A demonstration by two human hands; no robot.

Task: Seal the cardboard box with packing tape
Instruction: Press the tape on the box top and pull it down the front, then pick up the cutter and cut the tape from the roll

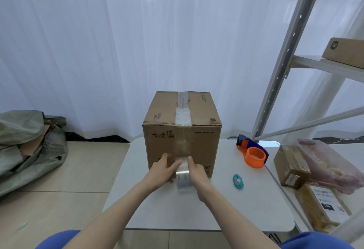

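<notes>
A brown cardboard box (197, 111) stands closed on a small white table (236, 205). A strip of clear tape (184, 111) runs along its top seam and down the front face. My left hand (163, 170) lies flat against the box front, its fingers pressing the tape's lower part. My right hand (198, 172) grips a roll of clear packing tape (183, 179) low against the same face, with the tape running up from the roll onto the box.
An orange and blue tape dispenser (254, 153) and a teal box cutter (238, 180) lie on the table to the right. Parcels (291, 168) and a pink bag (331, 168) sit further right under a metal shelf rack (291, 51). Grey sacks (25, 146) lie on the floor at left.
</notes>
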